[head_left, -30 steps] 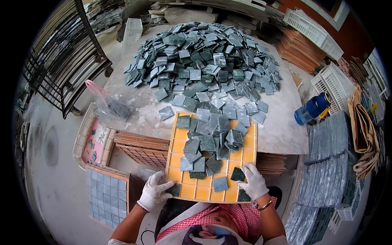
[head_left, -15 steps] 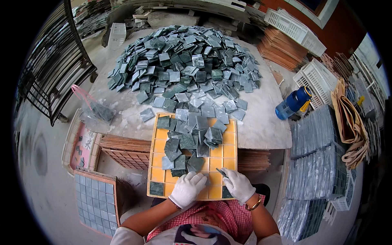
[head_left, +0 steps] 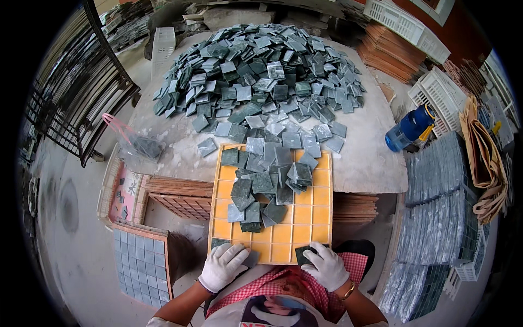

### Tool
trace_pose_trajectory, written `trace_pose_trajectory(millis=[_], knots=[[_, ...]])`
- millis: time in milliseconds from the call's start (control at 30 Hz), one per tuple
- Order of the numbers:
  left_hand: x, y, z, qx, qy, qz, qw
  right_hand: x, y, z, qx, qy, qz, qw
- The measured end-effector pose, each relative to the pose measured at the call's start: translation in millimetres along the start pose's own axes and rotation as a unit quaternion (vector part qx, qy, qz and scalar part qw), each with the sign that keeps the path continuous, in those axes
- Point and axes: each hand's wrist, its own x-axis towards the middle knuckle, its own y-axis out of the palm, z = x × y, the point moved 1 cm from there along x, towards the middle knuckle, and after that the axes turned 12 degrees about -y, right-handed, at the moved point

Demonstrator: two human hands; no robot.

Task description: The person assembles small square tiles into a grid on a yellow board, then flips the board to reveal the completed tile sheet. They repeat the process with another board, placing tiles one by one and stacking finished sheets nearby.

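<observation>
A yellow gridded tray [head_left: 302, 234] slopes from the worktable to my lap, with loose green-grey square stone tiles [head_left: 262, 181] heaped on its far and middle part. My left hand [head_left: 222, 267], in a white glove, is at the near left corner, its fingertips closed on a grey tile [head_left: 251, 259] at the near edge. Partly hidden behind those fingers, a dark tile [head_left: 219, 241] sits in the corner cell. My right hand [head_left: 328, 267], also gloved, has its fingers bent onto a dark green tile [head_left: 303, 255] at the near right corner.
A big tile pile [head_left: 256, 71] covers the table's [head_left: 376, 163] far part. A blue bottle [head_left: 408, 129] stands right, a plastic bag [head_left: 139, 144] left. Tile stacks [head_left: 436, 218] rise at right; a tile-filled panel [head_left: 140, 264] leans at left. White crates [head_left: 438, 98] stand behind the bottle.
My left hand has moved left to the tray's near left corner with the grey tile. My right hand has lowered its tile to the near right corner. The view has shifted slightly.
</observation>
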Motion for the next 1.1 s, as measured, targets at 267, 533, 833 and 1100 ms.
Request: trace_pose_trajectory(millis=[267, 533, 833, 1100], knots=[[11, 0, 7, 0.026, -0.028, 0.018, 0.999, 4, -3, -2, -0.020, 0.000, 0.044, 0.999], [22, -16, 29, -0.060, -0.004, 0.046, 0.997, 9, -4, -6, 0.010, 0.005, 0.070, 0.997], [25, -13, 28, -0.025, -0.064, 0.059, 0.996, 8, -7, -8, 0.042, 0.012, 0.071, 0.996], [18, -14, 21, 0.066, -0.023, 0.107, 0.992, 13, -8, -10, 0.041, 0.002, 0.059, 0.997]])
